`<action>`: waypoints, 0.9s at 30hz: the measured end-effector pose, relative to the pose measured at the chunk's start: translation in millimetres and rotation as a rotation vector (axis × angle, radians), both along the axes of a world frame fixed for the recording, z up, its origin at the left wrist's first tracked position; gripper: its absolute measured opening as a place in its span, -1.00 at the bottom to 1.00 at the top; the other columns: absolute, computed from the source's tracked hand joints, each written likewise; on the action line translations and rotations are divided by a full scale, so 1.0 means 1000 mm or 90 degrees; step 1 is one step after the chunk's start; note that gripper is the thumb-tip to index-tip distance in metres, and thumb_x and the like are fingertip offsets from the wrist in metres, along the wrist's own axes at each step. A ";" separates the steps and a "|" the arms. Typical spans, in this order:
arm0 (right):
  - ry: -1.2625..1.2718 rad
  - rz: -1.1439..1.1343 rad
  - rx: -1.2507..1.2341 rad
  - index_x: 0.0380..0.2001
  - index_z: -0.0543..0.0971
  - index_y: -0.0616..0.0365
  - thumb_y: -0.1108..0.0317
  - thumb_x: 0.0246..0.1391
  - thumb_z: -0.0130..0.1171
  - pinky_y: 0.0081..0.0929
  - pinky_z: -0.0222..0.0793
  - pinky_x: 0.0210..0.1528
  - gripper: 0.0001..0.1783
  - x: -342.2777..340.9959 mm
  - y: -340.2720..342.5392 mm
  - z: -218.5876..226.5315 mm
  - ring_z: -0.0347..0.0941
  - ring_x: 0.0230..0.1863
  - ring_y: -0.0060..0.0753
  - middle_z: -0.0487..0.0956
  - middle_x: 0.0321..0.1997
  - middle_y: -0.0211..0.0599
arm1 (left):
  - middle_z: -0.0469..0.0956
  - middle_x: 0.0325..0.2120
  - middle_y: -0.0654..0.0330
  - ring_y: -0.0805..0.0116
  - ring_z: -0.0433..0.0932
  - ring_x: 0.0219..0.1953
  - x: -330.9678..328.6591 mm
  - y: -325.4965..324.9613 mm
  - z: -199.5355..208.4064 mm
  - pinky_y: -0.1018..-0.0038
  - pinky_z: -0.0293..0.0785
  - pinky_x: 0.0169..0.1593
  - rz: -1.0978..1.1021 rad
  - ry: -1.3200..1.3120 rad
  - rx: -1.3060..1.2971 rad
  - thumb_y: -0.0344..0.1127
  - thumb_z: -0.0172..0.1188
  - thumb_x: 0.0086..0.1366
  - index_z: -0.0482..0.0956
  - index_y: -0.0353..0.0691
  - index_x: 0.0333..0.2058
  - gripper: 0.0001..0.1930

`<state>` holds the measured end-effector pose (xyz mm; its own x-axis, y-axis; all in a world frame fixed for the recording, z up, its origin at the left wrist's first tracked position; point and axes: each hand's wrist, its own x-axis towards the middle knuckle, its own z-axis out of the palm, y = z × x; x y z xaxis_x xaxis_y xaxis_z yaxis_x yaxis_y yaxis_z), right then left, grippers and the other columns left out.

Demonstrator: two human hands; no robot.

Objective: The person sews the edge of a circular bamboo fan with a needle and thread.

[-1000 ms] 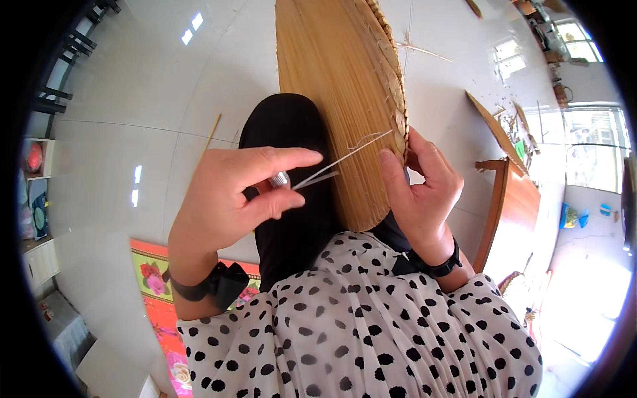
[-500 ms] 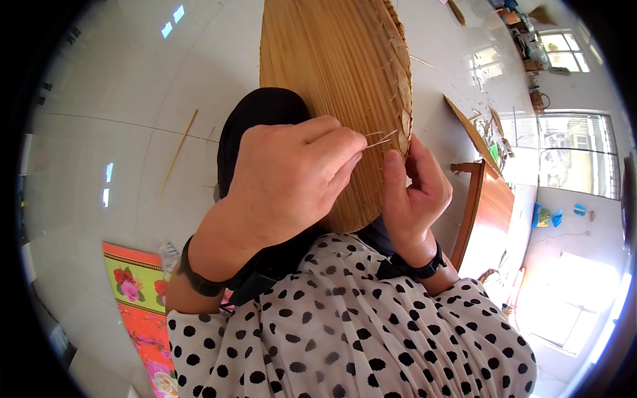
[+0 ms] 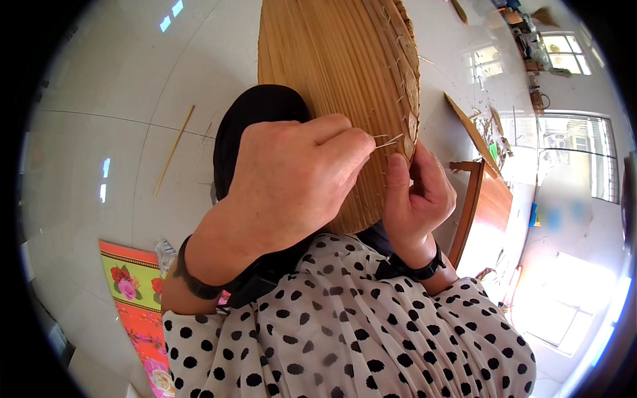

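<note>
A large brown ribbed panel (image 3: 332,73), looking like dried palm leaf, stands over my lap and reaches up past the top of the view. Small stitches run along its right edge, next to a lighter binding strip (image 3: 409,123). My left hand (image 3: 298,176) is closed in a pinch on a thin pale strand (image 3: 389,142), whose end reaches the bound edge; whether it is thread or a needle is unclear. My right hand (image 3: 421,192) grips that same edge just below, thumb in front and fingers curled behind, partly hidden by the panel.
Under the panel is a black rounded shape (image 3: 259,106), perhaps my covered knee. A thin stick (image 3: 174,150) lies on the tiled floor at left, above a flowered mat (image 3: 136,298) and some clear plastic (image 3: 165,255). At right stands a wooden table (image 3: 488,212).
Both hands and the bound edge have shifted slightly to the right in view. The panel has turned a little, showing more of its stitched edge. Each hand keeps its grip.
</note>
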<state>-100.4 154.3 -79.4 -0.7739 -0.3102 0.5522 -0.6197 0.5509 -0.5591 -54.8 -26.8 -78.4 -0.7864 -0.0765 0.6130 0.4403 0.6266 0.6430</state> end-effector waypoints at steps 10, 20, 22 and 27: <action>-0.022 -0.005 -0.011 -0.16 0.63 0.36 0.51 -0.01 0.36 -0.62 0.47 -0.35 -0.70 0.001 0.002 -0.002 0.58 -0.44 -0.51 0.67 -0.37 -0.15 | 0.39 -0.67 0.24 0.30 0.37 -0.69 0.000 0.000 -0.001 0.44 0.24 -0.62 0.005 -0.003 -0.028 -0.56 0.35 0.04 0.60 -0.25 -0.39 -0.86; 0.014 0.043 -0.046 -0.15 0.63 0.34 0.50 -0.07 0.40 -0.57 0.51 -0.36 -0.65 -0.009 0.000 -0.001 0.61 -0.44 -0.40 0.67 -0.32 -0.11 | 0.57 -0.38 0.07 0.40 0.41 -0.66 0.027 -0.018 0.006 0.51 0.41 -0.54 0.042 -0.075 0.371 -0.62 0.04 0.29 0.51 -0.30 -0.29 -0.89; 0.005 0.061 -0.043 -0.15 0.63 0.33 0.48 -0.07 0.41 -0.54 0.53 -0.38 -0.64 -0.014 0.000 0.006 0.62 -0.45 -0.37 0.67 -0.30 -0.10 | 0.54 -0.25 -0.03 0.43 0.41 -0.59 0.028 -0.020 0.002 0.55 0.35 -0.55 -0.005 0.017 0.469 -0.62 -0.05 0.32 0.47 -0.32 -0.20 -0.84; 0.009 0.101 -0.134 -0.18 0.61 0.29 0.39 -0.22 0.46 -0.41 0.56 -0.43 -0.55 -0.025 -0.008 -0.006 0.61 -0.44 -0.18 0.64 -0.32 -0.14 | 0.40 0.00 -0.23 0.35 0.38 -0.47 0.022 -0.032 -0.005 0.46 0.35 -0.44 0.026 0.136 0.457 -0.55 -0.09 0.38 0.38 -0.35 -0.09 -0.83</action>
<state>-125.4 146.3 -85.3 -0.7161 -0.3045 0.6281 -0.6980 0.3181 -0.6416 -32.6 -58.5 -83.0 -0.6442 -0.5417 0.5400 0.5865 0.1033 0.8033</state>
